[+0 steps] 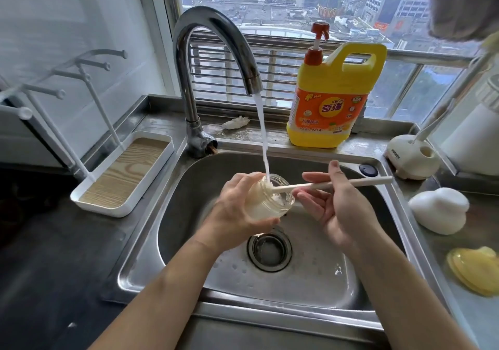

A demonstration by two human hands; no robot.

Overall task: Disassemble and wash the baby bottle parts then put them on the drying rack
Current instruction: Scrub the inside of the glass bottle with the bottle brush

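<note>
Over the steel sink [189, 187], my left hand [232, 212] grips a clear baby bottle [270, 198] tilted with its mouth toward the right. Water from the tap [216, 39] runs onto the bottle's rim. A white bottle brush [351, 183] has its head inside the bottle's mouth. My right hand [332, 204] holds the brush handle between thumb and fingers, the other fingers spread. A white drying rack [127, 177] with pegs and a wood-patterned tray stands on the counter at the left.
A yellow dish soap jug [334, 98] with a red pump stands behind the sink. On the right counter are a cream brush stand [410, 158], a white dome-shaped cap [440, 209] and a yellow part [475, 268]. The drain [270, 250] lies below my hands.
</note>
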